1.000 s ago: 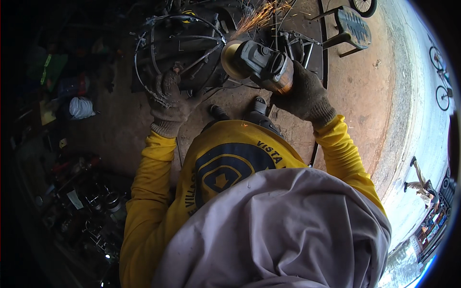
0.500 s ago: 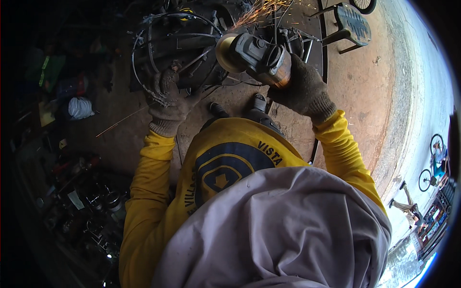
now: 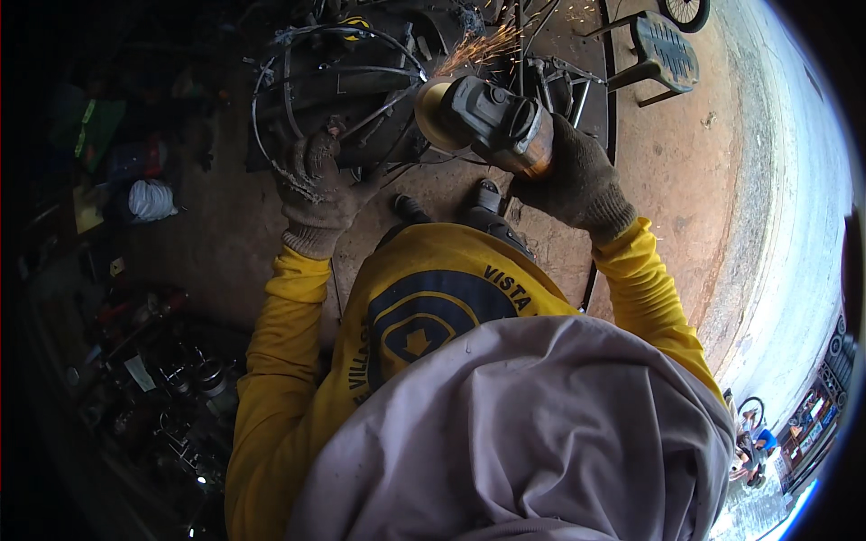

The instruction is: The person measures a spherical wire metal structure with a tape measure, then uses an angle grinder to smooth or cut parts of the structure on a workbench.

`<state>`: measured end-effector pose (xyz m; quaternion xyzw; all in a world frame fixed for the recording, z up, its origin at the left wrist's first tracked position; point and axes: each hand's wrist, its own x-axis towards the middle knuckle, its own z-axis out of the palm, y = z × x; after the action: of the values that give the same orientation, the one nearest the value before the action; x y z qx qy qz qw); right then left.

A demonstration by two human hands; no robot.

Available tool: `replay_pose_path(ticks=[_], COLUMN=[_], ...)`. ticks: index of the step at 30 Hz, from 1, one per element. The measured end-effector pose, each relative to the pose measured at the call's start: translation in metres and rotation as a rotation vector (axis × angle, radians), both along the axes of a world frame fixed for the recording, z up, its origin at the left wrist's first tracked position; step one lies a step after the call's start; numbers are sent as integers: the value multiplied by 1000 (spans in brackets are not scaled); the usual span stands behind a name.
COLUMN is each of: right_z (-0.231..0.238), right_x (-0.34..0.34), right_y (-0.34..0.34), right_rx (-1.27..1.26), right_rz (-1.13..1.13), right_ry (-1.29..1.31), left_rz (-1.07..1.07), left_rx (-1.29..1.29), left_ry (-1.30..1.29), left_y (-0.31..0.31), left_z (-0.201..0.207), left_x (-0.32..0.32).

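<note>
An angle grinder is in my right hand, whose brown knit glove is closed round the body. Its pale disc meets the right side of a round frame of bent metal rods. Orange sparks fly up and to the right from there. My left hand, in a worn, stained glove, is closed on the near edge of that frame; its fingertips are partly hidden. The exact spot where disc and rod touch is hard to make out.
The frame rests on a dark work surface with more metal rods at the right. A plastic stool and a bicycle wheel stand beyond. Dark machine parts and a white bag lie left.
The grinder and my right hand have shifted slightly right and nearer to me. The spark spray looks shorter. My left hand has stayed nearly in place. A cyclist on the street has moved toward the lower right.
</note>
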<state>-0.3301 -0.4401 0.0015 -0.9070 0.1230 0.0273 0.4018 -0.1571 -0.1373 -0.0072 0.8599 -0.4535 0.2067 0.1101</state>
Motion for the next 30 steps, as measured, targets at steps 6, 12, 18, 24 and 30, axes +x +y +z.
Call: replay_pose_path(ticks=[6,12,18,24,30], right_z=[1,-7,-1,-16,-19], right_x=[6,-13,-12,-6,-3], right_y=[3,4,10,13,12], right_rx=[26,86,119,154,138], right_rz=[-15,2,-42,-31,-6], right_ry=[6,-20,-14,-75,-66], left_rz=[-7,-10,10,-9,-8], left_rx=[-45,34,70,60,79], left_ry=[33,5,-27,-64,-90], left_y=[2,-1,0,-3,-2], left_z=[-4,6,5,6,0], left_x=[0,-4,-3,-5,-3])
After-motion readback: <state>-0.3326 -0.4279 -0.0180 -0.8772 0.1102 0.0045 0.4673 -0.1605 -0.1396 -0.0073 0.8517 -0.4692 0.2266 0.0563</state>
